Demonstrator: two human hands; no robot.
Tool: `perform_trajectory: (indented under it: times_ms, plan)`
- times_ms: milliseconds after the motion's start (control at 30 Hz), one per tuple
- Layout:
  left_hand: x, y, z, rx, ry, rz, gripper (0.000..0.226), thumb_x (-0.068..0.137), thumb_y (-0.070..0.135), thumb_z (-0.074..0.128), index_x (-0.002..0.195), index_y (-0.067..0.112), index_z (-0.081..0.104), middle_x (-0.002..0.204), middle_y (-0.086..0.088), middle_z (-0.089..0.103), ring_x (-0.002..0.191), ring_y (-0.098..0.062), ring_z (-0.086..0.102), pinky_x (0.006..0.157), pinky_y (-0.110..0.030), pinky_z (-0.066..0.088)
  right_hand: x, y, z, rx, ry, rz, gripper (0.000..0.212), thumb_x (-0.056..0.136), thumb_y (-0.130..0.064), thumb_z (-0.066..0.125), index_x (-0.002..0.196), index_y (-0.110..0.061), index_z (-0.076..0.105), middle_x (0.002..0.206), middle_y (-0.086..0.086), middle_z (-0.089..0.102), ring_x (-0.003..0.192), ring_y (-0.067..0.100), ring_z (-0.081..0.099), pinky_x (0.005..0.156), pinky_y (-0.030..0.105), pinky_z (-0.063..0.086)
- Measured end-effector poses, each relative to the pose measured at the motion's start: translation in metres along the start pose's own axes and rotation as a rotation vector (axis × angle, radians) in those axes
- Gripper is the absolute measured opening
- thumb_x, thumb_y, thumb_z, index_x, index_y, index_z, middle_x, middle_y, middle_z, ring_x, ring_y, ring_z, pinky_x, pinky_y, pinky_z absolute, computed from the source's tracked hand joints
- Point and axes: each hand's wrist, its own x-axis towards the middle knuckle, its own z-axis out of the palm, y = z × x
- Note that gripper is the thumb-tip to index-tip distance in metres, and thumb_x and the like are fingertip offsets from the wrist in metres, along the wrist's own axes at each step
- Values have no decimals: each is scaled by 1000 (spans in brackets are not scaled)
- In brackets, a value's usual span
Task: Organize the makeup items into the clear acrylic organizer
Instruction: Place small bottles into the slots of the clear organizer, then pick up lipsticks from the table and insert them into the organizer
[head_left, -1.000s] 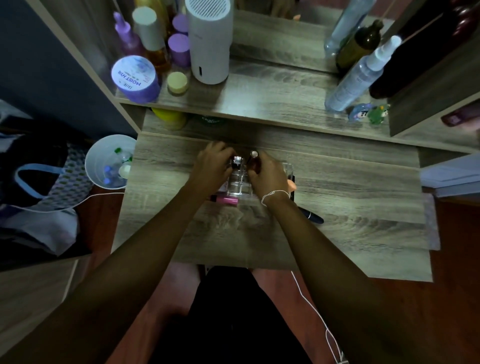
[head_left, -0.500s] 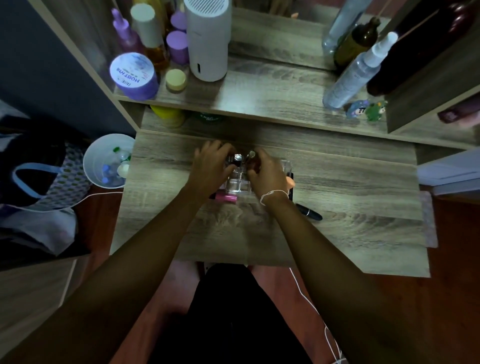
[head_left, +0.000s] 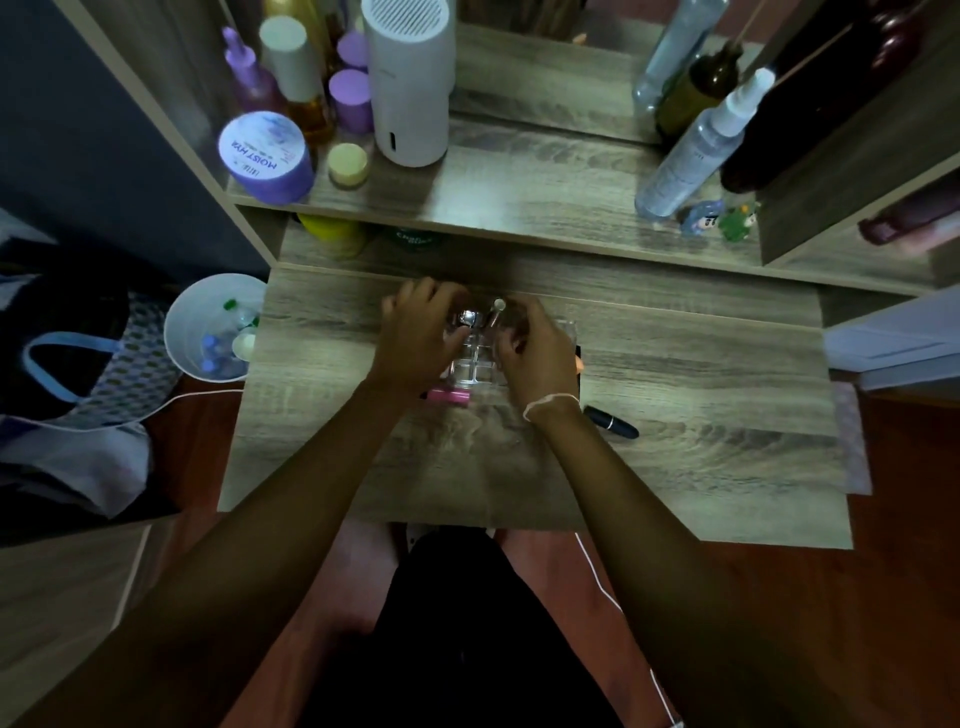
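The left hand (head_left: 421, 340) rests curled over the left end of the clear acrylic organizer (head_left: 475, 364), its fingers bent toward a chrome-capped item (head_left: 466, 317) that stands in a rear compartment; this placement likely steadies the organizer while the item is seated, though whether the left grip actually closes on the cap cannot be told from this view. A pink tube (head_left: 448, 397) lies flat on the desk (head_left: 701, 441), touching the organizer's near wall just below the left wrist, and is judged to be awaiting its slot. The organizer sits centrally on the desk between both hands, its empty near compartments visible. The right hand (head_left: 535, 348) covers the organizer's right side, its grip closed around a slim, white-tipped item (head_left: 500, 305) held nearly upright above a rear compartment, apparently for a vertical insertion. A dark tube (head_left: 612, 422) lies on the desk just right of the right wrist, outside either grip.
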Motion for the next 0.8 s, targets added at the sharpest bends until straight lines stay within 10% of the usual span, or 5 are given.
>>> perform_trajectory:
  times_ms: [300, 800]
  plan:
    - [-69, 22, 20, 11, 98, 104, 32, 74, 13, 74, 104, 7, 64, 96, -18, 66, 83, -35, 61, 72, -40, 46, -79, 54, -24, -21, 20, 70, 27, 87, -19, 56, 114, -23, 60, 84, 4, 70, 74, 17, 63, 66, 27, 49]
    - [-82, 98, 72, 42, -252, 346, 33, 90, 20, 49, 122, 15, 56, 126, -7, 58, 119, -29, 49, 100, -42, 35, -88, 127, -64, -106, 251, 288, 29, 82, -6, 60, 109, -14, 65, 101, 15, 65, 90, 31, 63, 81, 37, 51]
